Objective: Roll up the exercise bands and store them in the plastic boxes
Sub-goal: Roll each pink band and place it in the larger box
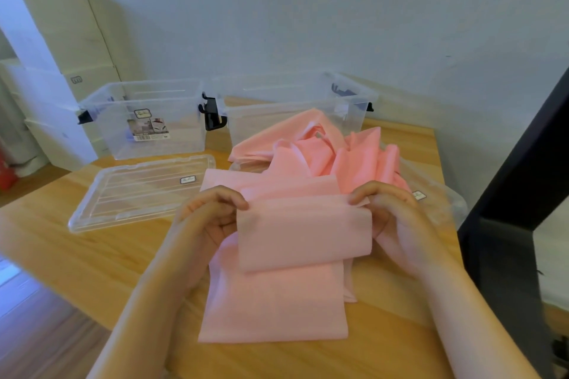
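A wide pink exercise band (303, 234) lies on the wooden table, its near end folded over itself into a flat flap. My left hand (206, 218) pinches the flap's left upper corner and my right hand (397, 218) pinches its right upper corner. More pink band (326, 154) lies bunched in a heap behind, partly leaning on a box. Two clear plastic boxes stand at the back: the left box (147, 120) with a label and the right box (295, 108), both open on top.
A clear lid (138, 191) lies flat left of the band. Another clear lid (437, 194) sits under the heap at the right. Cardboard boxes (61, 49) stack by the wall at left. A dark frame (517, 194) rises at the right table edge.
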Available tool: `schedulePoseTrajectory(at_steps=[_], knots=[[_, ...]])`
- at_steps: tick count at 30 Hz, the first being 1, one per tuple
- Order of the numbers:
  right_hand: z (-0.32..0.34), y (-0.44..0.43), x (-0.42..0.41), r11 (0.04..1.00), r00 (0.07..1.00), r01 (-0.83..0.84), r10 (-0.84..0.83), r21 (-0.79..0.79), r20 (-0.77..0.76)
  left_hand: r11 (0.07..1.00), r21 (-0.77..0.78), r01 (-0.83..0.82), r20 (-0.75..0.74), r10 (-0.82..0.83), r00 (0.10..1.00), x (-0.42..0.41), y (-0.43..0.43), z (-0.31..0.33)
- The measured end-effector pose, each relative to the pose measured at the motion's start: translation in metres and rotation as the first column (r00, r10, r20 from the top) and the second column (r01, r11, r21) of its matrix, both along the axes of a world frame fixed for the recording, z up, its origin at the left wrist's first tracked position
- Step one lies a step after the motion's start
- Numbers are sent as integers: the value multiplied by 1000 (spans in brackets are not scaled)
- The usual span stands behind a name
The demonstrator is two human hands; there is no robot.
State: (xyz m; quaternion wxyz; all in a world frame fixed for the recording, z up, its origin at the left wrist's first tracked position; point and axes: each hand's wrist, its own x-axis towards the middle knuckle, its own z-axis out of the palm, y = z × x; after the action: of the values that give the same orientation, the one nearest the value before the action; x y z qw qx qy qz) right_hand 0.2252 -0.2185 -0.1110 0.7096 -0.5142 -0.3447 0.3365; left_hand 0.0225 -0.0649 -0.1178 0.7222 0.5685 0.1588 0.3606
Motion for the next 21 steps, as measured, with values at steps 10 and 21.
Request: schedulePoseTrajectory(at_steps=[10, 21], knots=[[0, 1, -2, 992, 992, 99, -92, -79, 91, 872, 328, -362, -48, 398, 916, 10, -17, 0], [-5, 2, 3, 987, 978, 98, -71, -128, 197, 864, 328, -382, -97, 433, 896, 19, -17, -1]])
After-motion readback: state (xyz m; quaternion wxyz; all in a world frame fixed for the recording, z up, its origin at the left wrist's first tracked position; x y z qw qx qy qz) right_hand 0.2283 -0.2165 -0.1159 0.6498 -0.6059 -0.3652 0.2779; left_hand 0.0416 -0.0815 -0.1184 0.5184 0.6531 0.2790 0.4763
